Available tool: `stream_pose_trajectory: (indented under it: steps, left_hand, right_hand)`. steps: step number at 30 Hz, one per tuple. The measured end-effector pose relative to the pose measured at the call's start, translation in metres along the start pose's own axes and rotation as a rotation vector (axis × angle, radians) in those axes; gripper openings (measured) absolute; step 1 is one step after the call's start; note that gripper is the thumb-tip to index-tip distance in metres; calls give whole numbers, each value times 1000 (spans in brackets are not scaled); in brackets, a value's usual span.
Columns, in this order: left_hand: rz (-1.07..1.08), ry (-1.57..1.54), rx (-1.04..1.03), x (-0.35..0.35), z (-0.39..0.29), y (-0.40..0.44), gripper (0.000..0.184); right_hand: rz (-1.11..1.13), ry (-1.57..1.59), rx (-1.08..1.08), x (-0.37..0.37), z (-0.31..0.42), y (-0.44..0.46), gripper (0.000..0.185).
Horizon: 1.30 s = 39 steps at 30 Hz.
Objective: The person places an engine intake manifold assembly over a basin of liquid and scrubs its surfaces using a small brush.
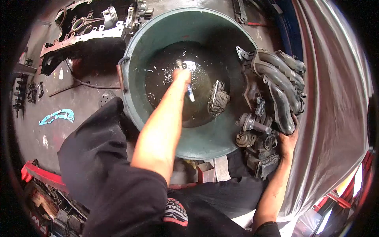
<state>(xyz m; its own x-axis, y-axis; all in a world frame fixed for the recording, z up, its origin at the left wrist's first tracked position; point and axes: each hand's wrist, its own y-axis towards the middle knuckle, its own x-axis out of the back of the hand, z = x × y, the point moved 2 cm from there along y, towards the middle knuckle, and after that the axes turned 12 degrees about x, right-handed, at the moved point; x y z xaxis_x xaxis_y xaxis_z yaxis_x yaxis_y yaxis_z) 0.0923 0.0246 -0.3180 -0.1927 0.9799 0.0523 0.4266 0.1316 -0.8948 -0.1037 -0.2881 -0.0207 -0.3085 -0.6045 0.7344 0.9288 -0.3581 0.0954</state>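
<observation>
Evidently bulky, the dark intake manifold [272, 75] is beside and partly over the right side of the green tub [213, 145]. The person's right hand [289, 141] grasps its lower end; the underside grip is hidden. It looks stiff and moderately heavy, with curved tubes that would probably turn slick if wet or oily. A thick tube and the solid body beside it should give the safest hold, with the weight shared; the small fittings [248, 121] look easier to crack. Above the tub's liquid [158, 63], the left hand [181, 76] has its fingers closed around a slim brush-like tool [191, 94], seemingly light.
</observation>
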Motion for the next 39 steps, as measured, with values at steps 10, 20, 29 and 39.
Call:
stream_pose_trajectory:
  steps: [10,20,29,39]
  left_hand:
    - [581,-235,-159,-63,-10,-105,25]
    - [646,-514,-42,-77,-9,-108,13]
    - [671,-641,141,-66,6,-85,16]
    - [568,-724,221,-68,21,-72,14]
  right_hand:
    - [-58,-196,121,11,-40,-2,71]
    - [-16,-269,29,11,-31,-6,80]
    - [-28,-212,-38,10,-40,-9,78]
    - [-93,-130,-73,9,-39,-10,71]
